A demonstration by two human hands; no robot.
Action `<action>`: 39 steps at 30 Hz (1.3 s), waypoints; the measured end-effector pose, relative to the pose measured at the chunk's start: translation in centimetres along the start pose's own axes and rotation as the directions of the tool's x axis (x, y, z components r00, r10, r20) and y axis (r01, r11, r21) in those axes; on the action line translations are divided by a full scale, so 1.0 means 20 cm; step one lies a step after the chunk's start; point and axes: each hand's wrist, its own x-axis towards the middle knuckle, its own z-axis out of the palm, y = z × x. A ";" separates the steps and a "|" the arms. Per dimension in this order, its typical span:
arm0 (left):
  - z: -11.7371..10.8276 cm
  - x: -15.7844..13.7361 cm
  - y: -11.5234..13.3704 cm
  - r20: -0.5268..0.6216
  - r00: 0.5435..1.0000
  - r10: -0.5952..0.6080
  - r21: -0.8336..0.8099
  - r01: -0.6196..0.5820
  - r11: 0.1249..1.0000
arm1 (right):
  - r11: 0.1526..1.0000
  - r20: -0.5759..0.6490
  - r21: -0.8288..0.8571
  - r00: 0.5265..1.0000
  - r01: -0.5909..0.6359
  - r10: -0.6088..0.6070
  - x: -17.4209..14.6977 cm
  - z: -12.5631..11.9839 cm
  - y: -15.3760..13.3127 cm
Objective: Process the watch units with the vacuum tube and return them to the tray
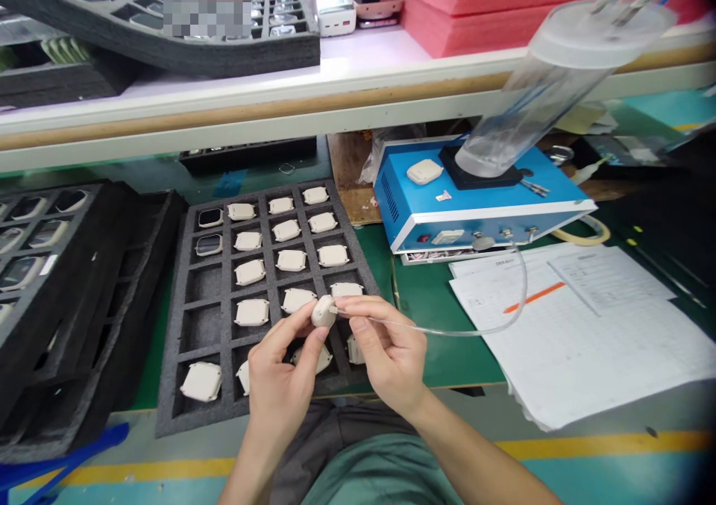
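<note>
Over the dark grey foam tray (166,417), my left hand (283,374) pinches a cream watch case (323,311) between thumb and fingers, turned partly edge-on. Closed round the end of a thin clear tube (447,333), my right hand (394,359) holds its tip against or very near the case's side; exact contact is too small to tell. Several cream cases, such as one at the front left (201,381), lie in the tray's compartments, some hidden by my hands. Two at the back left show dark screens (210,218).
The tube runs to a blue control box (503,210), which bears another watch case (424,171) and a clear cylinder (514,117). Papers (593,333) lie at right. Stacked foam trays (128,266) stand left. A shelf edge (335,113) crosses behind, with a person beyond.
</note>
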 end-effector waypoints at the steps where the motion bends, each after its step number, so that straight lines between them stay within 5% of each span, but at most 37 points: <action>1: 0.00 0.00 0.00 0.000 1.000 -0.001 0.000 0.001 1.000 | 1.000 0.000 0.001 1.000 0.003 -0.003 0.00 0.00 0.00; 39: -0.01 0.00 -0.01 -0.014 0.999 0.035 0.044 -0.035 0.998 | 1.000 -0.005 0.003 1.000 0.015 -0.015 0.02 0.01 -0.01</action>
